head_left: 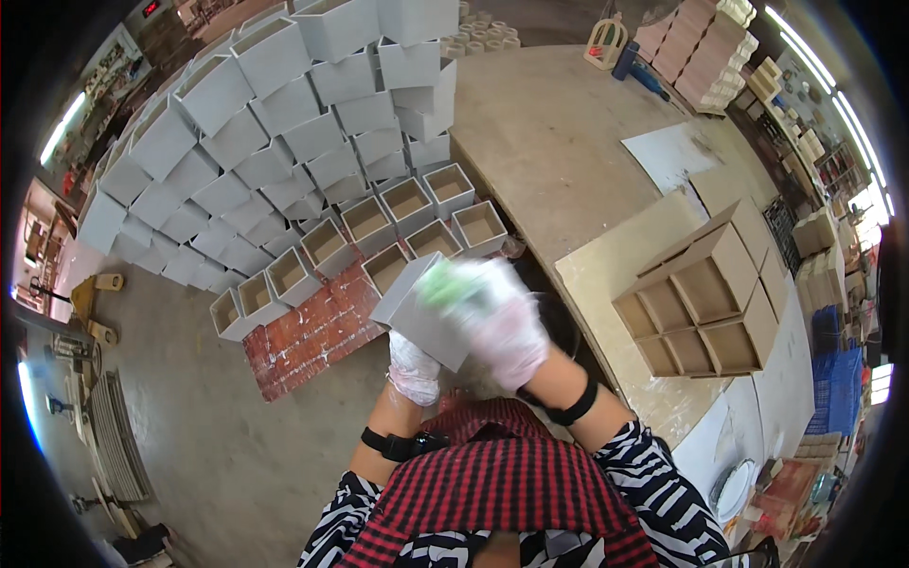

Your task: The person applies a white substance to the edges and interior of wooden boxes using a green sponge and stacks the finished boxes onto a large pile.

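Note:
Before me a light grey open box (421, 312) is held up, tilted. My left hand (414, 367), in a white glove with pinkish stains, is closed on its lower edge. Over the box's right side is my right hand (500, 331), gloved too and blurred by motion. It grips a soft green-and-white thing (453, 287) against or just above the box; blur hides its exact kind. Just beyond stand rows of similar grey boxes with brown insides (367, 223), some on a paint-smeared red board (317, 327).
A tall stack of grey boxes (284, 142) rises at the far left. To the right, a worktable (530, 133) bears a bare brown box assembly with compartments (701, 308). A yellow pallet jack (90, 298) stands at left. Blue crates (835, 388) are at far right.

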Tool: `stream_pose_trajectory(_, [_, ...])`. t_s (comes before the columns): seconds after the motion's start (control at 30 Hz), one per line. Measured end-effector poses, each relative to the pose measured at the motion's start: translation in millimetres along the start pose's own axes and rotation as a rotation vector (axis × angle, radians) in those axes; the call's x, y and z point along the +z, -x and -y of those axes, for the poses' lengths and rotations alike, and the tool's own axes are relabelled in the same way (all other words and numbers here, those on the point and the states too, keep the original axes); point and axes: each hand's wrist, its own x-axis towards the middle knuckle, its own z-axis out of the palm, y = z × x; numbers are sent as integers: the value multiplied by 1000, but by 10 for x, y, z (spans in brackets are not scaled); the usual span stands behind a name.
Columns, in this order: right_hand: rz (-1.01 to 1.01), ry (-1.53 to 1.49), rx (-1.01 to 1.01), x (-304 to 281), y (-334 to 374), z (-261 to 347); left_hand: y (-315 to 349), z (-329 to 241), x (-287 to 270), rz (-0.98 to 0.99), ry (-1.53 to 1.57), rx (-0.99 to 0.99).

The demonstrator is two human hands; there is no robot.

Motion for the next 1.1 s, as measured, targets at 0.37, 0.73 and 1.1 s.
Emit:
stream_pose_trajectory(0.37, [242,191,-93,355,-71,187,46,-41,91,-156,1117,-186])
stream_pose_trajectory(0.73, [-113,327,125,-108,-539,-134,231,-474,186,-124,1007,-231])
stream_pose_trajectory(1.1, [91,245,-99,184,-120,314,333,-177,57,-195,566,-45])
